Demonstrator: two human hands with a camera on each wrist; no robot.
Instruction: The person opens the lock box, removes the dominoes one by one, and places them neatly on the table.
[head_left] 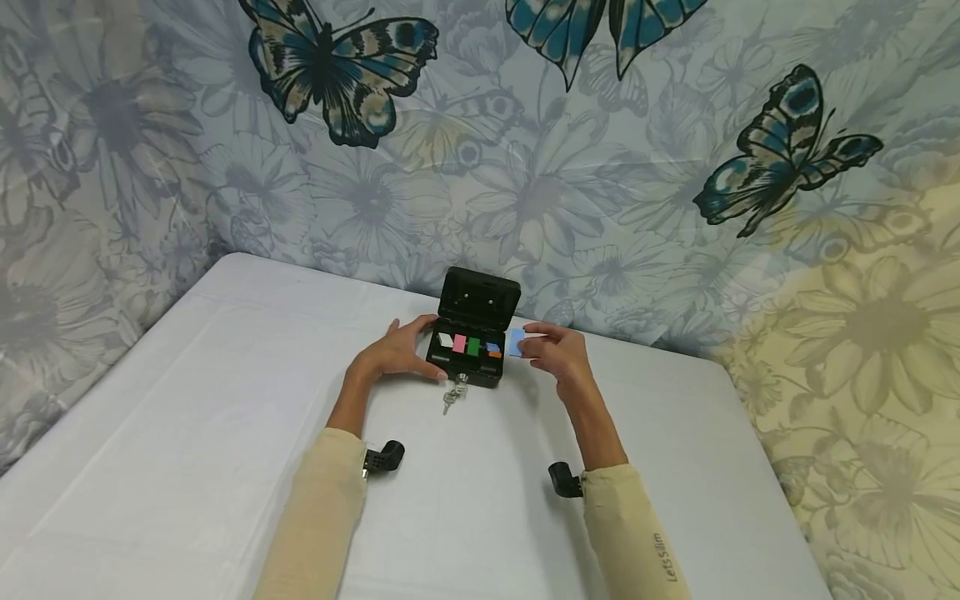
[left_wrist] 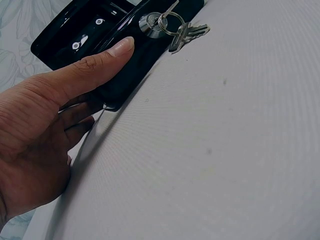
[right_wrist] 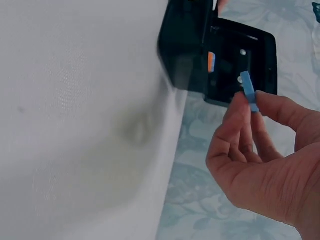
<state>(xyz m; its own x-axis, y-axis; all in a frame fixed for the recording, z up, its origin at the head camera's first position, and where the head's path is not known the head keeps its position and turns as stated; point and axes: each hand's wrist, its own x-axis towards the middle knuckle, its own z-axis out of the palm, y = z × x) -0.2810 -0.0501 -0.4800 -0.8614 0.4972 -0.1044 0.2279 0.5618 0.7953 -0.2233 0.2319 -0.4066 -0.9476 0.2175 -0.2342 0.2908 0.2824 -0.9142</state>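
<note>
A small black cash box (head_left: 465, 372) stands on the table with its lid (head_left: 480, 298) raised. My left hand (head_left: 395, 348) grips the box's left end, its thumb along the front near the lock (left_wrist: 152, 24). Keys on a ring (left_wrist: 186, 36) hang from that lock. Just right of the box, my right hand (head_left: 557, 350) pinches a flat blue pad (right_wrist: 248, 90), like a stack of sticky notes, between thumb and fingertips. Inside the box lie a white piece (head_left: 446, 340), a pink one (head_left: 460, 342), a green one (head_left: 473, 346), and blue and orange pieces (head_left: 494, 354) at the right.
A white cloth covers the table (head_left: 225, 433), whose far edge runs close behind the box. Behind it hangs a wall cloth (head_left: 525, 183) printed with flowers and butterflies. Black wrist cameras (head_left: 385, 456) sit on both sleeves.
</note>
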